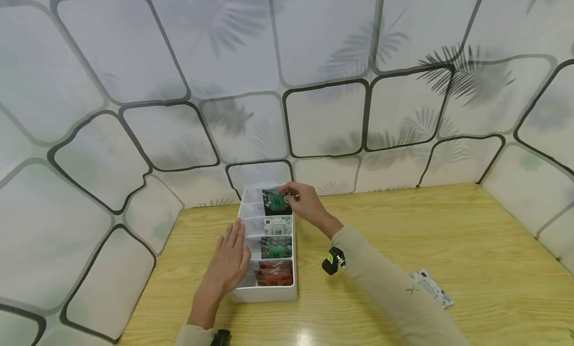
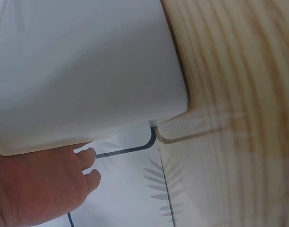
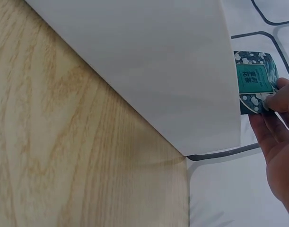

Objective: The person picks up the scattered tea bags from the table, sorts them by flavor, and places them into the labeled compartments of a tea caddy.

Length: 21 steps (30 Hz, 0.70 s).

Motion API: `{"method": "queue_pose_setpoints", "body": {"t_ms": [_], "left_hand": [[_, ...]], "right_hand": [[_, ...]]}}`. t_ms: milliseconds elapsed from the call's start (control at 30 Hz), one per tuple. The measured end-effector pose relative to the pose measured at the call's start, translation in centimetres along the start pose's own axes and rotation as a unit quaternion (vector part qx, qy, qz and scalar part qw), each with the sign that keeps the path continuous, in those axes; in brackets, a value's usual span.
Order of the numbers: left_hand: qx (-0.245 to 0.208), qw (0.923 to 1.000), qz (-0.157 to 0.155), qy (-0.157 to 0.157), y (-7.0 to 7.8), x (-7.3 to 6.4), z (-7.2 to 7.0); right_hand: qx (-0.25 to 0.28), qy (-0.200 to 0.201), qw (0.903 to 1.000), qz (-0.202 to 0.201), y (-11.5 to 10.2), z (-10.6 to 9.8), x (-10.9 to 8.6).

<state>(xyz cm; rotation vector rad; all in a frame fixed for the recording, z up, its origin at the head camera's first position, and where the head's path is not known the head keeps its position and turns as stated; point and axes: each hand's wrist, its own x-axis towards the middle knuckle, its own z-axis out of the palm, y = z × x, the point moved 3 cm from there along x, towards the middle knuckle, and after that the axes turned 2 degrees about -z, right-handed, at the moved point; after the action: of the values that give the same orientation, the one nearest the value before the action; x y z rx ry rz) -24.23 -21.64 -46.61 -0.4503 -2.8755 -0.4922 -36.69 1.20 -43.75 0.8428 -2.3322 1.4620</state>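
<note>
A white divided box (image 1: 264, 294) stands on the wooden table, with patterned packets in several of its compartments. At its far end my right hand (image 1: 307, 202) pinches a dark green packet (image 1: 277, 202) by its right edge; in the right wrist view the same packet (image 3: 254, 78) sticks out past the box's rim, between thumb and fingers. My left hand (image 1: 227, 261) lies along the box's left side with fingers straight, touching the rim. Nearer compartments hold a white packet (image 1: 278, 226), a green packet (image 1: 276, 248) and red packets (image 1: 274, 273).
A white and blue packet (image 1: 431, 287) lies on the table (image 1: 493, 236) at the right, partly behind the right sleeve (image 1: 394, 281). A patterned cloth wall (image 1: 327, 121) rises behind the box and at both sides.
</note>
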Motion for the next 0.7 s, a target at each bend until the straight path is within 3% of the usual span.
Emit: {"method": "queue_pose_setpoints", "body": {"t_ms": [433, 700], "left_hand": [[0.001, 0.9999, -0.003, -0.01, 0.1, 0.2, 0.1], [0.002, 0.9999, -0.003, -0.012, -0.1, 0.3, 0.1]], "right_hand": [[-0.004, -0.014, 0.9999, 0.006, 0.8, 0.2, -0.7], [0.003, -0.017, 0.9998, -0.003, 0.0, -0.3, -1.3]]}}
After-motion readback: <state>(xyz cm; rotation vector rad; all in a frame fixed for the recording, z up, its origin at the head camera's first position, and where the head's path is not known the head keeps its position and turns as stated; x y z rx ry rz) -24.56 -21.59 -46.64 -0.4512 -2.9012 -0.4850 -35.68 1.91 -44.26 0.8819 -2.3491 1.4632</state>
